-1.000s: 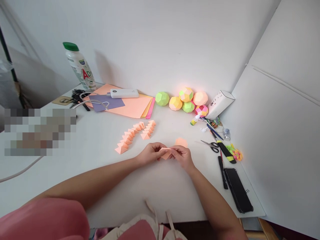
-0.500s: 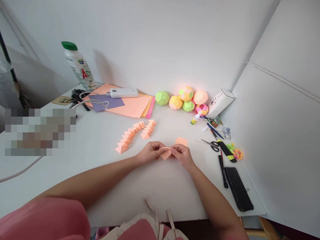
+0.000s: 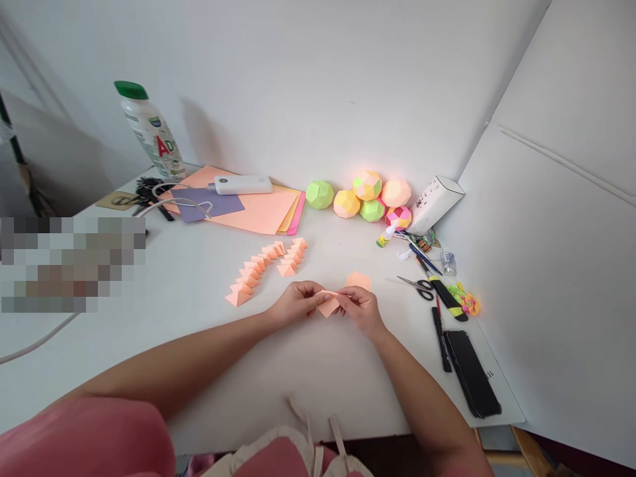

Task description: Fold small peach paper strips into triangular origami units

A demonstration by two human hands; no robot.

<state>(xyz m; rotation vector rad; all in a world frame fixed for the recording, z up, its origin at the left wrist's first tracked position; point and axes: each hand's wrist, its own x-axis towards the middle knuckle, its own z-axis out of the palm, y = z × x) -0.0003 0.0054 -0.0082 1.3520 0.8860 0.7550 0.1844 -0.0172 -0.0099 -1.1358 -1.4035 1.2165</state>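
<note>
A white table [image 3: 238, 384] stands against a pale wall [image 3: 278, 86]. Over it, the left hand [image 3: 297, 303] and right hand [image 3: 362, 310] both pinch one small peach folded-paper piece [image 3: 328, 306] between thumbs and fingers. Just behind the right hand lies flat peach paper [image 3: 358, 279]; farther left, two rows of folded peach paper triangles [image 3: 251, 272]; beyond, faceted multicoloured paper balls [image 3: 346, 203].

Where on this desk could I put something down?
Bare desk shows between the left forearm and the right forearm, and again left of the longer row of folded paper, bordered by the big paper sheets and that left forearm. The right side is crowded: scissors, cutter, marker and phone lie close together.
</note>
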